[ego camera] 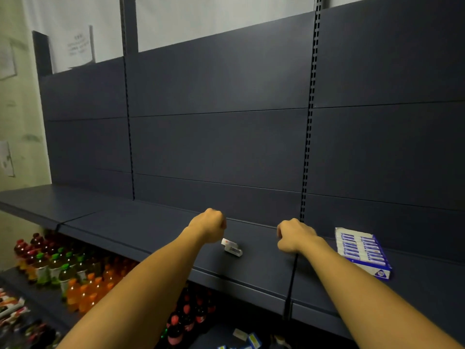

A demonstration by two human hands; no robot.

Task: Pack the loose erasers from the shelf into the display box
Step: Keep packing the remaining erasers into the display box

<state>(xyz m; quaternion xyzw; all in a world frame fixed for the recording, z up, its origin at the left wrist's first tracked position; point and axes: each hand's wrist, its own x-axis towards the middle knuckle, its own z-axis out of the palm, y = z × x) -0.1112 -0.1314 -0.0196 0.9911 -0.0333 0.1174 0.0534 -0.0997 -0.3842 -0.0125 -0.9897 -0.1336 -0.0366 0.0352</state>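
At the bottom edge, on a lower level, a few small blue-and-white packs (253, 340) lie blurred; what they are cannot be told. To the left, the lower shelf (37, 298) carries rows of drink bottles: orange ones (85, 295) in front, green-capped ones (54, 270) behind them, and dark red ones (25, 248) farthest left. More red-capped bottles (187, 316) stand under the main shelf, between the two forearms.

Both arms reach forward over the dark blue shelf (151, 233). The left hand (208, 225) hangs above the shelf with its fingers curled under into a loose fist; whether anything sits inside it cannot be told. Just beside it, toward the right and slightly nearer, two loose erasers (232, 247) lie on the shelf board, white with a red mark on one sleeve, touching each other. The right hand (294, 235) is likewise curled, knuckles up, its fingertips hidden, so its hold cannot be told either.

Right of that hand, apart from it, the display box (362, 250) lies flat on the shelf, blue-edged and open at the top. It is filled with two neat columns of erasers in blue-and-white sleeves, packed side by side.

Behind everything rises the dark back panel (221, 147) with slotted uprights, and above it a pale wall (201, 18).
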